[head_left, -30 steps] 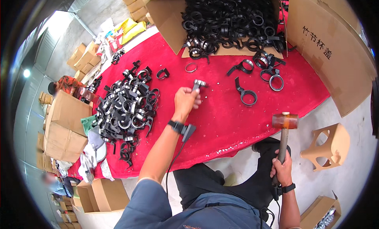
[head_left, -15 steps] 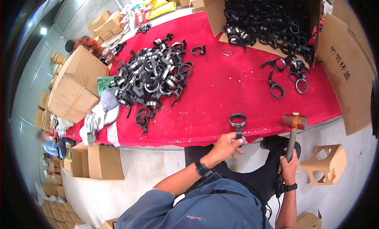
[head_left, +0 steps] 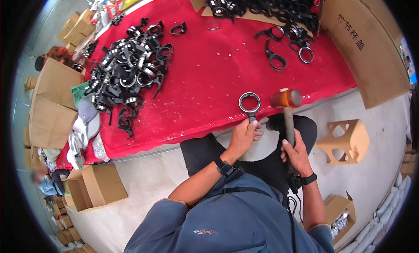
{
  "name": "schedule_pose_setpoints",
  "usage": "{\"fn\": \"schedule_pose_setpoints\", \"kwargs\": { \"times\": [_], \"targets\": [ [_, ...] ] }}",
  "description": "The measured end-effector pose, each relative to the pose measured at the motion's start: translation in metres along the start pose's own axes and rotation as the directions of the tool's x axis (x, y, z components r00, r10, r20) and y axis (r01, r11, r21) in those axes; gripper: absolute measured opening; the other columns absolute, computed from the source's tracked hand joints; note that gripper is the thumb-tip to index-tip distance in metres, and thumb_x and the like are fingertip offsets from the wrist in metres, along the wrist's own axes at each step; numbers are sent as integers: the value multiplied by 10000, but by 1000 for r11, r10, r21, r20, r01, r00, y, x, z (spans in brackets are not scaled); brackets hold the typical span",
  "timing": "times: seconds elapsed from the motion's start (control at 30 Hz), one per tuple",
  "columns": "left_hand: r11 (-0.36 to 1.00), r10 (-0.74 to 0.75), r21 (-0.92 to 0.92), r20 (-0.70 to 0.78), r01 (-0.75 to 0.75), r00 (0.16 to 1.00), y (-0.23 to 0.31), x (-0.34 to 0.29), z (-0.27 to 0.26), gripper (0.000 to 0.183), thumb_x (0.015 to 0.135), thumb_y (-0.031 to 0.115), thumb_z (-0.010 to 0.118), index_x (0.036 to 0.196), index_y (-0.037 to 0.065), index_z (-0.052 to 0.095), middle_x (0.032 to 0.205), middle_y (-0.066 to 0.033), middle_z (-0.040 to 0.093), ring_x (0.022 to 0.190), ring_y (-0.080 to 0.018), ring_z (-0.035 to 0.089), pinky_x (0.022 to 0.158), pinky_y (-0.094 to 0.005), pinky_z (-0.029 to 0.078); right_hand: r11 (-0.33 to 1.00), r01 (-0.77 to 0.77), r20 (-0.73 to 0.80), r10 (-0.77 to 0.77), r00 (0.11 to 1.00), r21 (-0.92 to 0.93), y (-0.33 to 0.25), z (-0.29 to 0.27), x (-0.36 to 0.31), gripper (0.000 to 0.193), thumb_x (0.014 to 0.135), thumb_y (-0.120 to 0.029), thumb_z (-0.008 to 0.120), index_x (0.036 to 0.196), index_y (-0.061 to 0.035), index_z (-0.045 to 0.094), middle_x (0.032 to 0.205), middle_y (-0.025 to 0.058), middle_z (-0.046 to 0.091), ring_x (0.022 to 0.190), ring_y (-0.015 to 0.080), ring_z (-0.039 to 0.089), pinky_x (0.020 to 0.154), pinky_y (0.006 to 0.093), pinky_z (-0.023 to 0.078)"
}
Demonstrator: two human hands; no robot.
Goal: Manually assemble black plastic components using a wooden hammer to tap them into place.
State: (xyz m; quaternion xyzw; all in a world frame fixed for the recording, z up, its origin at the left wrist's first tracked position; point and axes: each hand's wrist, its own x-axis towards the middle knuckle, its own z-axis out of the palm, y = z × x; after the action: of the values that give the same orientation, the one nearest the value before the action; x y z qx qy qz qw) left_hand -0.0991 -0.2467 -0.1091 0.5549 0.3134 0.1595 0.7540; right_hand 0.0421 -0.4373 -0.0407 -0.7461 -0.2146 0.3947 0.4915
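Observation:
My left hand point(head_left: 245, 136) pinches the short tab of a black ring with a silver band point(head_left: 249, 103). This ring stands out over the red-covered table's near edge, its round opening turned up toward me. In my right hand point(head_left: 297, 154) is the handle of a mallet point(head_left: 289, 122). The mallet's amber-brown head point(head_left: 286, 98) is just right of the ring, apart from it. On the table's left side lies a big heap of similar black and silver rings with tabs point(head_left: 131, 63). A few loose rings point(head_left: 276, 61) lie farther off at the right.
A large carton point(head_left: 364, 43) full of black rings opens onto the far right of the table's red cloth point(head_left: 209, 78). Left are a closed carton point(head_left: 54, 104) and a grey cap point(head_left: 89, 115). A tan stool point(head_left: 345, 141) stands at the right; an open carton point(head_left: 98, 187) sits on the floor.
The mallet head has come closer to the held ring. The ring's opening now faces up more fully. The whole view has shifted, with the table's things now farther left and higher.

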Motion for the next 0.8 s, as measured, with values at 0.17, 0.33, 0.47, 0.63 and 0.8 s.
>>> {"fn": "schedule_pose_setpoints", "kwargs": {
  "times": [0.17,0.33,0.47,0.63,0.8],
  "targets": [
    [982,91,172,-98,-73,991,-3,-9,10,371,1168,295,496,1134,-36,659,1097,-148,775,933,-243,807,736,-355,632,932,152,-126,-203,971,-329,2,4,-10,534,1036,-239,685,1486,-6,517,986,233,708,888,386,724,849,432,558],
    [921,193,365,-127,-136,973,-7,-4,14,397,1165,319,509,1097,-39,668,1021,-150,795,879,-249,812,711,-368,615,896,235,-132,-303,944,-376,-5,7,-27,508,1035,-210,677,1466,10,520,961,224,702,851,377,717,827,426,562],
    [901,230,405,-136,-158,964,-6,-5,16,399,1162,325,518,1072,-33,669,987,-145,796,828,-256,811,699,-390,601,882,227,-93,-289,953,-412,0,8,-30,509,1022,-178,694,1464,3,516,908,230,696,815,380,724,783,423,560],
    [893,226,426,-143,-146,964,-3,-7,16,387,1155,320,531,1058,-30,665,972,-150,792,813,-276,810,698,-402,590,825,292,-82,-374,924,-484,-33,0,-29,510,1016,-163,701,1460,4,515,877,231,696,775,358,714,743,420,552],
    [887,274,420,-147,-191,950,-3,-7,16,397,1151,336,530,1051,-19,676,949,-165,785,817,-292,811,708,-423,584,790,356,-221,-513,829,-499,-41,-9,-49,488,1014,-159,690,1431,25,518,945,223,721,813,373,719,739,439,563]
  ]
}}
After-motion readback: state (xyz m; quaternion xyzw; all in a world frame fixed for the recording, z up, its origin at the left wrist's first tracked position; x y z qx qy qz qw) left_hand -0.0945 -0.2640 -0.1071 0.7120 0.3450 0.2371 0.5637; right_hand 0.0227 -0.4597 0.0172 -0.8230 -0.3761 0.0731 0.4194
